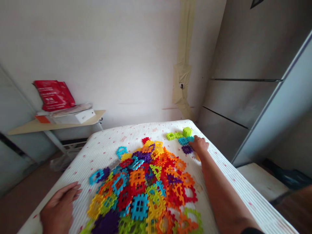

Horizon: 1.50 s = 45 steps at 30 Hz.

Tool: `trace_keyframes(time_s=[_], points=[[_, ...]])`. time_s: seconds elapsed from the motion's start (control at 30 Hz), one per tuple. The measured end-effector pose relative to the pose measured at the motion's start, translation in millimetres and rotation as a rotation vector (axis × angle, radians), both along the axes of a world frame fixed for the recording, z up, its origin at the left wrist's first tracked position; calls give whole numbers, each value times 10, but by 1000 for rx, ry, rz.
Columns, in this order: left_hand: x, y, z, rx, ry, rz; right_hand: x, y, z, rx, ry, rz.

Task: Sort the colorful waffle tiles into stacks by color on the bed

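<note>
1. Logging our right hand (199,145), fingers touching a teal plastic interlocking block (184,141) beyond the main heap.
2. Noting our left hand (59,208), open on the white ribbed bedcover (104,149), well apart from the right.
3. Listing the multicoloured block heap (141,191), mid-bed, between both hands.

One left hand (59,208), one right hand (199,145), one mattress (107,143), one heap of plastic pieces (138,185) too many to count, about five loose pieces (181,138) just past the right fingers (195,140)

Shelf: wood shelf (29,127), red bag (54,95) & white box (74,117) on top
Wall: white wall (109,55), beige tape strip (182,81) down corner
Right: grey wardrobe doors (243,104)
Bed: white mattress (107,143), red dots
Floor: brown floor (24,201)
</note>
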State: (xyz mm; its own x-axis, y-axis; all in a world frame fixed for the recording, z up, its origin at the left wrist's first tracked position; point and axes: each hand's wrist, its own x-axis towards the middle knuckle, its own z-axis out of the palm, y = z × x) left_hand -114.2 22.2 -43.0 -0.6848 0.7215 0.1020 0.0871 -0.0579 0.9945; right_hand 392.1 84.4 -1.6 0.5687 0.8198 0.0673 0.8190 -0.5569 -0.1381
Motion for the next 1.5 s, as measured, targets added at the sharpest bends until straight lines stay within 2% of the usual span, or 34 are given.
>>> trace_keyframes(time_s=[0.03,0.1,0.23,0.3,0.4,0.47,0.63,0.77,0.9,1.07,1.23,1.37,1.5], points=[[4,2,1,-7,-31,17,5,0,1,-2,3,2],[-4,14,-17,7,-38,-25,18,-2,14,11,-3,8],[-45,32,-67,11,49,4,12,-24,132,23,-48,61],[-32,47,-44,-3,174,1,-28,-47,229,39,-69,96],[55,144,73,-31,458,-54,-131,-80,374,105,-96,158],[147,285,177,-69,608,-171,-215,-99,457,172,-105,221],[403,817,364,-157,756,-431,-394,-163,625,285,-60,345],[586,1204,359,-318,852,-512,-462,-232,705,397,-39,459],[734,1410,256,-457,883,-567,-478,-277,742,432,5,528],[814,1418,166,-507,835,-667,-468,-295,779,444,34,544],[803,1284,227,-409,719,-788,-470,-312,807,449,49,540],[791,1175,288,-324,642,-795,-490,-330,816,455,69,558],[769,1068,322,-270,651,-744,-499,-352,825,460,71,578]])
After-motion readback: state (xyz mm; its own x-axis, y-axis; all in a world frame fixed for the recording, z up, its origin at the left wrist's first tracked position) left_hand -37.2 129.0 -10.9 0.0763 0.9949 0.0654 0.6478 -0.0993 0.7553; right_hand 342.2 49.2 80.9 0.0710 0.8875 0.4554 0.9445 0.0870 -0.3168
